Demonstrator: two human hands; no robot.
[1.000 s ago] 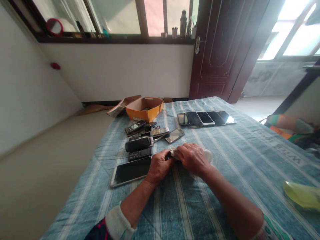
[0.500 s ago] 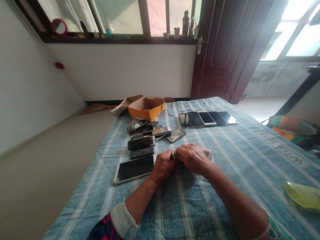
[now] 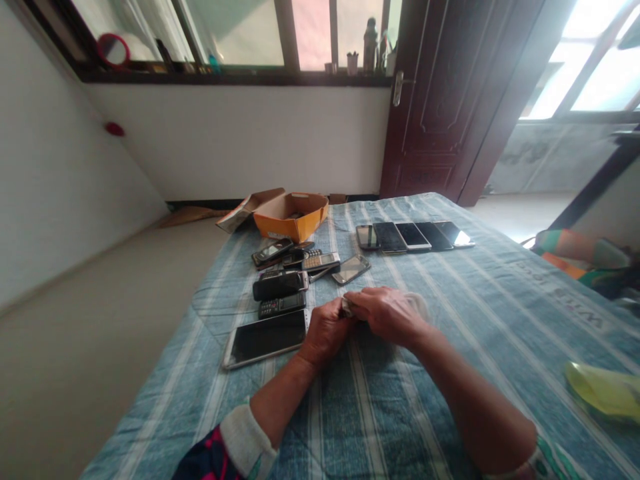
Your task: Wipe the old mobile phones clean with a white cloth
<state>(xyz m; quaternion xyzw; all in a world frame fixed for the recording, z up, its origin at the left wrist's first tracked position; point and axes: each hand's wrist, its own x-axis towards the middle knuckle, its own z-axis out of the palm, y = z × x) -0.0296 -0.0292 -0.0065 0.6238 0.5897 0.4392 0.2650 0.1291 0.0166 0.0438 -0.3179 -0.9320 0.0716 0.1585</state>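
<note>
My left hand [image 3: 326, 331] is closed around something small, mostly hidden by its fingers. Against it presses my right hand [image 3: 384, 315], its fingers bunched on a whitish cloth [image 3: 419, 305] that sticks out past the far side of the hand. Just left of my left hand lies a white-framed tablet [image 3: 265, 339], dark screen up. Beyond it are a black keypad phone [image 3: 283, 305], a dark handset [image 3: 280, 286] and a silver keypad phone [image 3: 321, 261]. A grey phone [image 3: 351, 269] lies flat just past my hands.
An orange cardboard box [image 3: 313, 223] with its lid open stands at the far edge of the striped bed cover [image 3: 320, 433]. Several phones, among them a white-framed one [image 3: 413, 237], lie in a row at the far right. Something yellow [image 3: 605, 390] lies near the right edge.
The right hand has shifted slightly at the left hand's fingertips, and the cloth's loose end has changed shape. The phones on the bed lie as before; the view has moved a little.
</note>
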